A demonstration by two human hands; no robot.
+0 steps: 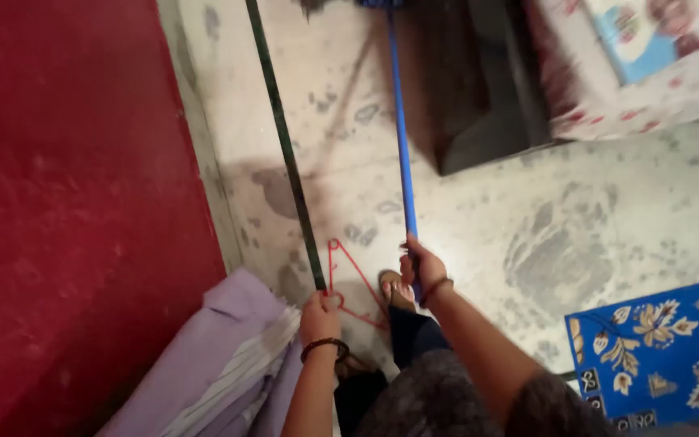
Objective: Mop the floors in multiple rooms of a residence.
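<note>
My right hand (pixel 422 269) grips a long blue handle (pixel 400 129) that runs up the frame to a head cut off at the top edge. My left hand (pixel 319 314) is closed around the lower end of a thin dark rod (pixel 281 137) that also runs up the frame. Against the same hand sits a red wire hanger (pixel 351 279), and I cannot tell whether the fingers hold it too. My sandalled foot (pixel 395 288) stands on the mottled stone floor (pixel 479 210) between the two hands.
A red wall (pixel 74 210) fills the left side. A lilac folded cloth or mattress (pixel 220 364) leans at the lower left. Dark furniture (pixel 479 89) and a floral covered bed (pixel 641 73) stand at the top right. A blue patterned mat (pixel 657 348) lies at the lower right.
</note>
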